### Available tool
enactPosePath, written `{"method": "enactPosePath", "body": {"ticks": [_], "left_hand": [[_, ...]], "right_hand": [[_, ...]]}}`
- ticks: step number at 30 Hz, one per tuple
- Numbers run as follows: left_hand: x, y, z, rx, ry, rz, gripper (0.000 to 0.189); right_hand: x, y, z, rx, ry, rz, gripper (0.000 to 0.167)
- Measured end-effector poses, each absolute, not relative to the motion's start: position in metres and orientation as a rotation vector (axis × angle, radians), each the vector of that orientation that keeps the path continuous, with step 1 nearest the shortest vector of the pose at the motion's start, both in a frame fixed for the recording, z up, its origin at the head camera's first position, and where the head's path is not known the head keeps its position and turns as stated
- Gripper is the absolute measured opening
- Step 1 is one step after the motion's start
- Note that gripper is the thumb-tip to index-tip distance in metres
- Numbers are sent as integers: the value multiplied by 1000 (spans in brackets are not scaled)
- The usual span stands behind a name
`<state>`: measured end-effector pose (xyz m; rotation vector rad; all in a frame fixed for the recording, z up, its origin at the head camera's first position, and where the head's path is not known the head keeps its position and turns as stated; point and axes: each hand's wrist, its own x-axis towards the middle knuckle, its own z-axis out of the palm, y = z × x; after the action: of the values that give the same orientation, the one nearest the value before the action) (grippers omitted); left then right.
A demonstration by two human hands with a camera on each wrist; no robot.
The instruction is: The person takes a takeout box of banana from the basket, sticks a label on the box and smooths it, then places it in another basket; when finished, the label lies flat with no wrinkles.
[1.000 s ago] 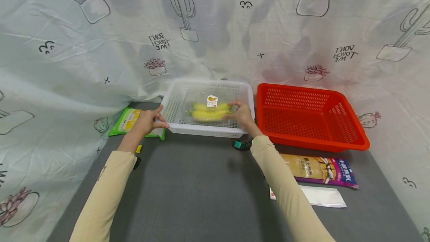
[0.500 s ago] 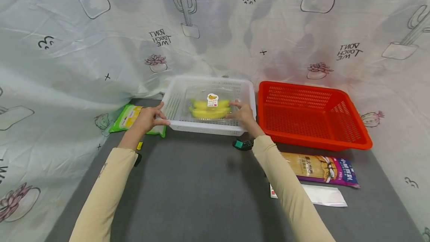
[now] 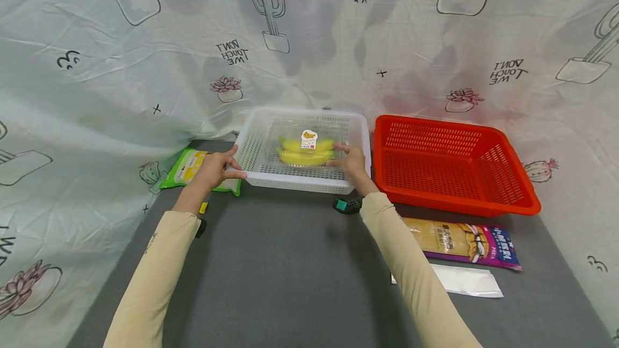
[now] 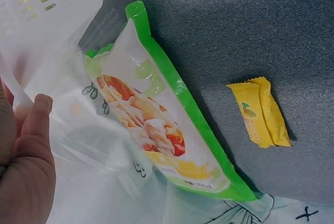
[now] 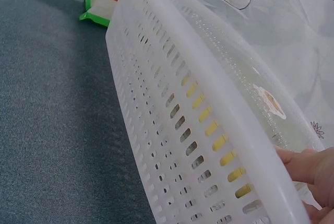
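A white plastic basket (image 3: 290, 180) stands near the back of the grey table. Inside lies a clear box of bananas (image 3: 306, 159) with a banana label on its lid. My left hand (image 3: 213, 169) holds the basket's left rim, thumb at the front corner; in the left wrist view the rim passes between thumb and fingers. My right hand (image 3: 354, 164) reaches over the basket's front right side and grips the right end of the box between thumb and fingers. In the right wrist view the rim hides part of these fingers (image 5: 300, 164).
A red basket (image 3: 454, 211) stands right of the white one. A green-and-white bag (image 4: 148, 104) lies beside my left hand, near a small yellow packet (image 4: 258, 113). A pasta pack (image 3: 459, 241) and a white packet (image 3: 466, 280) lie by my right forearm. A black item (image 3: 347, 206) sits below my right hand.
The head view shifts slightly, so everything sits a little higher in the picture. Both hands, the basket and the banana box keep nearly the same places relative to each other.
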<state>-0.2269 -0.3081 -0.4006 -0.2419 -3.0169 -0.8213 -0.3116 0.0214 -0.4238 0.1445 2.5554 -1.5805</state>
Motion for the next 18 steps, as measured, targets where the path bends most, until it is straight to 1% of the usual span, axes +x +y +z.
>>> {"method": "enactPosePath", "body": {"ticks": [7, 11, 14, 18], "left_hand": [[-231, -301, -389, -192, -3085, -838, 36], [-232, -298, -385, -164, -3145, -837, 37], [-234, -297, -384, -180, -3203, -881, 38], [-233, -292, -378, -169, -3190, -1056, 52]], "right_hand": [[-313, 25, -419, 125, 2517, -1560, 60], [-312, 28, -414, 81, 2495, -1529, 64], [-311, 33, -409, 31, 2536, -1493, 59], [-310, 42, -401, -136, 2697, -1470, 48]]}}
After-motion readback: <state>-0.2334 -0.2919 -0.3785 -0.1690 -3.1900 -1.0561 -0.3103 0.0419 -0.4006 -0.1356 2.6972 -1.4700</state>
